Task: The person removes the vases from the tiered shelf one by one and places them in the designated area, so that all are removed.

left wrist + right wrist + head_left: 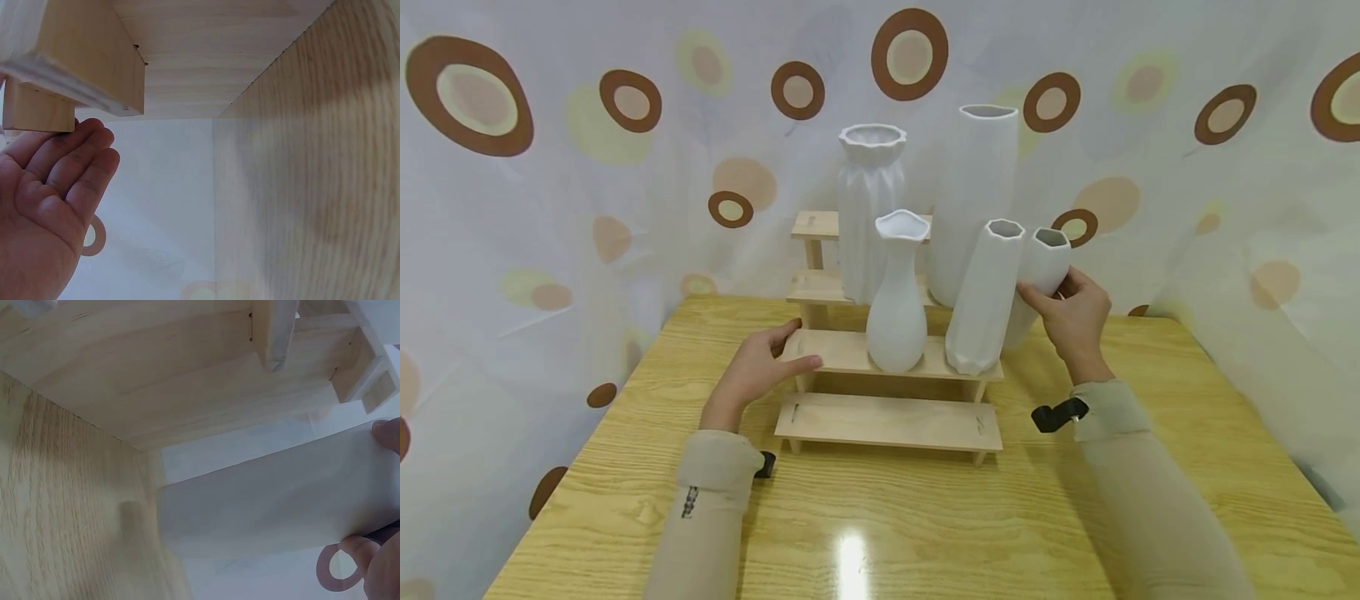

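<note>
Head view: the held vase [1045,265] tilts at the stand's [887,418] right end, partly behind the slim vase [988,292]; a leftward swing could topple the latter; right grip [1077,315] pinches the held vase near its rim; left grip [758,360] spread at the stand's left end; left wrist view: fingers nearly straight beside wood; right wrist view: thumb and fingertips parted by the vase's width; a slip could drop it.

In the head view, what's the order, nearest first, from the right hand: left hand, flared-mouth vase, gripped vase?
1. Gripped vase: in the right hand, at the right side of the stand.
2. Flared-mouth vase: about midway along the second-lowest shelf.
3. Left hand: at the stand's left end.
</note>
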`<control>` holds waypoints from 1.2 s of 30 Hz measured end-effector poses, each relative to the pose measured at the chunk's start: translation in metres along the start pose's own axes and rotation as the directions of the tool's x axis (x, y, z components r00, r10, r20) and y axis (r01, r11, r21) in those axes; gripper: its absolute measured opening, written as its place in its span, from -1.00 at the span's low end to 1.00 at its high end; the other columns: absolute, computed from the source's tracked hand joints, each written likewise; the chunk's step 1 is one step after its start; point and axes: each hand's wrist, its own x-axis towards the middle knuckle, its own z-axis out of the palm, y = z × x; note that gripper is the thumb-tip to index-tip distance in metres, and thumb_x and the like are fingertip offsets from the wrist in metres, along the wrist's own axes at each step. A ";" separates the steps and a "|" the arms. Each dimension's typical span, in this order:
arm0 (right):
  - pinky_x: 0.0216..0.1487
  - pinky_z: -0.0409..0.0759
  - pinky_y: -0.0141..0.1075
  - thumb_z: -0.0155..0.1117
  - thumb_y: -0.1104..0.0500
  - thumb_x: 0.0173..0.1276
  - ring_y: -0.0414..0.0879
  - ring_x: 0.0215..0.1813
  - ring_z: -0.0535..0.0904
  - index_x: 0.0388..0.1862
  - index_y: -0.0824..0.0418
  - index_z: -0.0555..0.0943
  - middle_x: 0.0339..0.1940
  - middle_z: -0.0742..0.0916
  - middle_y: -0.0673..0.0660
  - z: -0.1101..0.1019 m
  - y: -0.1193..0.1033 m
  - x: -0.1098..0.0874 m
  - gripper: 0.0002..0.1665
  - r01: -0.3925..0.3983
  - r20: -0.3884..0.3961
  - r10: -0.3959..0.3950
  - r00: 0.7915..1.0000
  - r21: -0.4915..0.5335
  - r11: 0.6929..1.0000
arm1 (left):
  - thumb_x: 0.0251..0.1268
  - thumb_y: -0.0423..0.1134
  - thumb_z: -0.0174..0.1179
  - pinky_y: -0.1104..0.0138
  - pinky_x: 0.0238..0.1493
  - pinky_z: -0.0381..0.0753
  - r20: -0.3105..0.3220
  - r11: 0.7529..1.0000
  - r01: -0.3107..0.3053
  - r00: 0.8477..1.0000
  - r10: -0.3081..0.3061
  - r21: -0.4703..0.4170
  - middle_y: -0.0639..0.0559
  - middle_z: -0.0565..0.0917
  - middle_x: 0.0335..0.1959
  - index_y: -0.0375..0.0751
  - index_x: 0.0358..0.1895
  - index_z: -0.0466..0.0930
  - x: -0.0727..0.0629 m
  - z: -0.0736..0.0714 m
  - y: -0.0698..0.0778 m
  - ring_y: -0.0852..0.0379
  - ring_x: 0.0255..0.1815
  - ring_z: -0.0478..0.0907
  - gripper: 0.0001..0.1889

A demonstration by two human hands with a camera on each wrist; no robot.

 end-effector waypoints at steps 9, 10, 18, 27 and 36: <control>-0.05 0.60 -0.38 0.61 0.13 0.08 -0.10 -0.05 0.63 0.13 0.29 0.66 -0.05 0.70 0.20 0.007 0.008 0.005 -0.38 -0.001 -0.017 0.001 1.000 -0.003 1.000 | 0.07 0.29 0.38 0.00 0.38 0.28 -0.001 1.000 -0.024 1.000 0.024 -0.014 -0.03 0.23 0.51 -0.13 0.54 0.16 0.002 -0.001 -0.002 -0.11 0.47 0.21 0.03; -0.05 0.61 -0.38 0.60 0.13 0.09 -0.10 -0.06 0.63 0.13 0.30 0.66 -0.05 0.71 0.21 0.007 0.008 0.006 -0.38 -0.003 -0.018 0.002 1.000 -0.007 1.000 | 0.07 0.28 0.38 0.01 0.38 0.28 -0.001 1.000 -0.026 1.000 0.026 -0.016 -0.03 0.23 0.51 -0.13 0.54 0.16 0.002 -0.001 -0.002 -0.11 0.47 0.21 0.03; -0.02 0.62 -0.33 0.57 0.10 0.12 -0.08 -0.06 0.63 0.12 0.33 0.64 -0.05 0.71 0.22 0.011 0.013 0.014 -0.39 -0.009 -0.029 0.008 1.000 -0.050 0.999 | 0.09 0.27 0.38 0.00 0.39 0.27 -0.002 0.999 -0.032 0.999 0.032 -0.009 -0.04 0.23 0.51 -0.13 0.54 0.16 0.003 -0.001 -0.004 -0.11 0.47 0.21 0.02; -0.10 0.60 -0.39 0.58 0.07 0.12 -0.08 -0.09 0.61 0.08 0.33 0.66 -0.08 0.71 0.23 0.017 0.021 0.017 -0.41 -0.035 -0.039 0.032 0.999 -0.065 0.997 | 0.06 0.31 0.37 0.00 0.37 0.29 -0.005 1.000 -0.017 1.000 0.017 0.000 -0.02 0.24 0.51 -0.12 0.54 0.16 0.000 -0.001 -0.003 -0.12 0.47 0.21 0.04; -0.07 0.61 -0.34 0.55 0.01 0.14 -0.11 -0.08 0.61 0.09 0.32 0.65 -0.07 0.71 0.21 0.022 0.030 0.021 -0.39 -0.031 -0.034 0.027 0.999 -0.108 0.994 | 0.03 0.35 0.36 0.01 0.37 0.30 -0.018 1.000 -0.001 1.000 0.001 0.022 0.02 0.24 0.50 -0.07 0.54 0.18 0.001 0.000 -0.003 -0.11 0.46 0.22 0.05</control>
